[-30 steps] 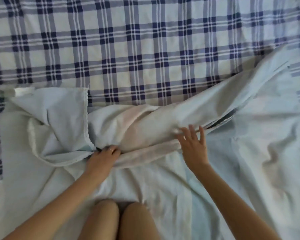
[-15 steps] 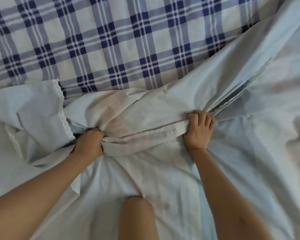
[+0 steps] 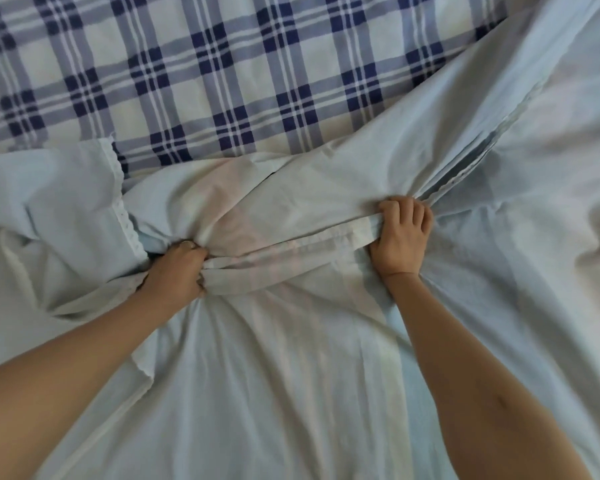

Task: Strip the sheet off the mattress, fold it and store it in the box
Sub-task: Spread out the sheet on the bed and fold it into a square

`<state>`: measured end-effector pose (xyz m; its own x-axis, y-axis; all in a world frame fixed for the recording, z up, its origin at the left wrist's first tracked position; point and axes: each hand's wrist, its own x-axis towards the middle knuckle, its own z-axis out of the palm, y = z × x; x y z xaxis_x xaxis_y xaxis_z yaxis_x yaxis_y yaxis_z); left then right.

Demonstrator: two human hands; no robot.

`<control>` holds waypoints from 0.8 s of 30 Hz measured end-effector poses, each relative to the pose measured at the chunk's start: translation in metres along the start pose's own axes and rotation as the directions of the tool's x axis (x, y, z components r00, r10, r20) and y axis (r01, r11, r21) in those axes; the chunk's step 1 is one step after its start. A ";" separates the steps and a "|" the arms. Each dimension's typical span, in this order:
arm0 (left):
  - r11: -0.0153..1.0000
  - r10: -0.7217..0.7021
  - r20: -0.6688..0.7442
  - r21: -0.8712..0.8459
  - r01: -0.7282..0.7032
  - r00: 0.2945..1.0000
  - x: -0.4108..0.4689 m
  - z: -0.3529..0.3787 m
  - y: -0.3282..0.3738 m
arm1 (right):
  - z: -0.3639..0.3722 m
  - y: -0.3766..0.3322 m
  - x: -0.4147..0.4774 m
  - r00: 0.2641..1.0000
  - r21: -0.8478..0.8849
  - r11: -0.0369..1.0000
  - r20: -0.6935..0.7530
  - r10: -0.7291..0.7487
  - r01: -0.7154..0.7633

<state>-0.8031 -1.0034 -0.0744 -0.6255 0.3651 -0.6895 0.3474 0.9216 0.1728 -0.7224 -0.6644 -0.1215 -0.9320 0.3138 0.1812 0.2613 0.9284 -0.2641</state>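
Observation:
The pale blue sheet [image 3: 291, 375] lies rumpled over the near half of the bed, with a folded hem band running between my two hands. My left hand [image 3: 175, 270] grips the bunched hem at its left end, fingers curled round the cloth. My right hand [image 3: 400, 233] grips the same hem at its right end, where several layered edges fan up toward the upper right. A flap with a scalloped white trim [image 3: 123, 206] lies at the left. No box is in view.
The blue and white checked mattress cover [image 3: 205, 81] is bare across the far half of the bed. More of the sheet lies heaped in folds at the right edge [image 3: 568, 168].
My right hand, open above the hem a second ago, has closed on it. The view has moved closer to the bed, and my knees have dropped out of sight.

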 end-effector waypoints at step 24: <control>0.867 -0.493 -0.645 -0.307 0.393 0.584 -0.105 0.183 0.103 | 0.001 0.000 -0.005 0.999 0.032 0.999 -0.039 0.012 -0.011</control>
<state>-0.5736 -0.9705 -0.1130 -0.9870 -0.1568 -0.0344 -0.1594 0.9827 0.0948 -0.7178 -0.6668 -0.1235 -0.9183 0.3324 0.2151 0.2629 0.9181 -0.2966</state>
